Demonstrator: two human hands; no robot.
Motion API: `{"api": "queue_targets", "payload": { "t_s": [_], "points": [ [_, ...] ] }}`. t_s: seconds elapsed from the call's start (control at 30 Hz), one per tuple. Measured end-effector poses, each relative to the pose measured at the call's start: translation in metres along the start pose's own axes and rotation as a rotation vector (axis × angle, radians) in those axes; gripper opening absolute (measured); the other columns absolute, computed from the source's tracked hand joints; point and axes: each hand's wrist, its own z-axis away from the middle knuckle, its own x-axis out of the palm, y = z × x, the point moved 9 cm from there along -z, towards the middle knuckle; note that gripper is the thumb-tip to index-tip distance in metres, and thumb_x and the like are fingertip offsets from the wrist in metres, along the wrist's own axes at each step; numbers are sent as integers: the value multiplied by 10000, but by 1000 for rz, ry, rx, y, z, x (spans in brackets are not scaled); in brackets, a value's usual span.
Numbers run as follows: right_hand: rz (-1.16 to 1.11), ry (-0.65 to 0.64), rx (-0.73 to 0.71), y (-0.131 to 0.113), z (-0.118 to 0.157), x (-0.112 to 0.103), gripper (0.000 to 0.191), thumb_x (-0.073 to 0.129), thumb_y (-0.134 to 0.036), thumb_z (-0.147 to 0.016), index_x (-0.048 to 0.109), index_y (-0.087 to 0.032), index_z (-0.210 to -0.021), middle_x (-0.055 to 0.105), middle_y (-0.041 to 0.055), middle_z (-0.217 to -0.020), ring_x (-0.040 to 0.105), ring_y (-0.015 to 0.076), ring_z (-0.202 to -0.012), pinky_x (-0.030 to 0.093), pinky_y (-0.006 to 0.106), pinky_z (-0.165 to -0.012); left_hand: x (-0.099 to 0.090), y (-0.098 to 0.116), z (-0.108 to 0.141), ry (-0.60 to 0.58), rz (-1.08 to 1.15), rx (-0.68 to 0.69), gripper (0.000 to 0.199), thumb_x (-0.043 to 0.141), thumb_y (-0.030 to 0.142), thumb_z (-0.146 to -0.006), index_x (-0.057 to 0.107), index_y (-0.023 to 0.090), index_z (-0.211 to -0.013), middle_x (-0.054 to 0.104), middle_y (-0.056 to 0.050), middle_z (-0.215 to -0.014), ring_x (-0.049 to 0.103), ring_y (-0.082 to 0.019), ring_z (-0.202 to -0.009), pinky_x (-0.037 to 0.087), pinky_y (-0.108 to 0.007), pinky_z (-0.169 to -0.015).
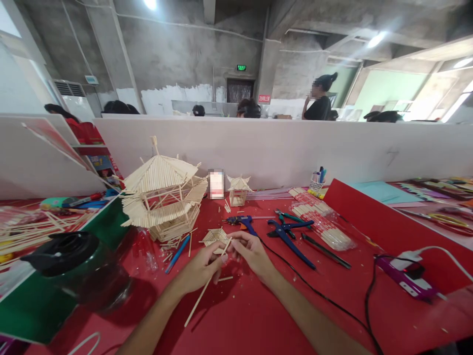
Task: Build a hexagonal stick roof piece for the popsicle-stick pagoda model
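Observation:
My left hand (204, 265) is closed around a long, thin wooden stick (199, 301), which slants down toward the table's near side. At the stick's upper end, the fingers of my right hand (252, 252) pinch close to its tip. Just beyond my hands lies a small web-shaped frame of sticks (214, 236), partly hidden by my fingers. A short stick piece (225, 279) is seen below my left hand. Behind to the left stands a large pavilion model (162, 197) built of sticks. A small pavilion model (239, 191) stands farther back.
Right of my hands lie a glue gun (248, 223), blue-handled cutters (290, 239), dark tweezers (325, 250) and bagged sticks (321, 222). A blue pen (178, 254) and a dark jug (88, 271) are at left. A cable and purple power strip (406, 281) lie right.

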Motion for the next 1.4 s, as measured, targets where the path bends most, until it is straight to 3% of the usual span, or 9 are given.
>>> {"api": "queue_targets", "payload": {
  "t_s": [0.13,0.27,0.4,0.57,0.8,0.97,1.17,1.3,1.4],
  "points": [
    [299,87,-107,-18,-4,-30,366,590,-423,-849,589,-200,-1139,686,67,-960,646,186,-839,514,305,-732,-7,-10,-1,64,21,-28,497,422,541,-955,424,209,-1324,515,79,-506,427,-105,-410,317,-191,-435],
    [919,256,-186,-34,-5,-89,396,541,-346,-864,557,-177,-1222,632,138,-1209,571,271,-1135,424,452,-994,-14,-14,0,125,128,-43,611,470,566,-925,319,243,-1420,551,74,-587,383,-76,-370,308,-162,-351],
    [1438,339,204,-15,0,-159,570,634,-400,-819,534,-137,-1314,520,203,-1376,454,375,-1293,326,546,-1054,-23,-16,-1,196,236,-22,762,508,563,-908,160,241,-1505,555,85,-574,390,-65,-330,340,-157,-329],
    [1591,192,437,-1,7,-185,677,670,-463,-796,485,-193,-1389,470,174,-1450,388,365,-1360,230,602,-1086,-31,-17,-2,242,303,-8,902,545,569,-888,28,222,-1541,557,92,-526,379,-59,-307,333,-146,-325],
    [1676,236,355,-17,5,-186,444,645,-404,-794,645,-178,-1177,635,157,-1225,547,345,-1182,345,492,-1005,-38,-12,0,320,282,23,798,492,564,-916,129,220,-1539,529,94,-508,350,-63,-324,281,-137,-319],
    [1593,373,166,-43,6,-179,404,572,-400,-843,649,-183,-1175,638,161,-1204,554,353,-1150,358,479,-993,-42,-9,2,365,284,48,769,474,571,-922,185,206,-1535,488,97,-500,333,-72,-358,266,-152,-340],
    [857,362,-132,-62,2,-133,474,432,-513,-911,614,-165,-1176,648,143,-1183,581,296,-1117,413,427,-1003,-46,-6,4,399,249,101,718,430,537,-960,198,181,-1539,452,83,-504,358,-91,-417,282,-192,-404],
    [326,178,-43,-41,0,-81,582,401,-692,-901,675,-188,-999,693,87,-948,633,261,-945,498,390,-892,-46,-3,3,398,234,134,705,423,519,-968,204,167,-1539,438,82,-496,359,-100,-429,281,-213,-429],
    [141,91,80,-19,2,-51,650,469,-784,-814,670,-183,-957,685,89,-935,629,251,-896,521,390,-841,-45,-1,3,391,220,138,714,414,514,-974,181,153,-1545,441,81,-493,368,-103,-435,280,-211,-433]
  ]
}}
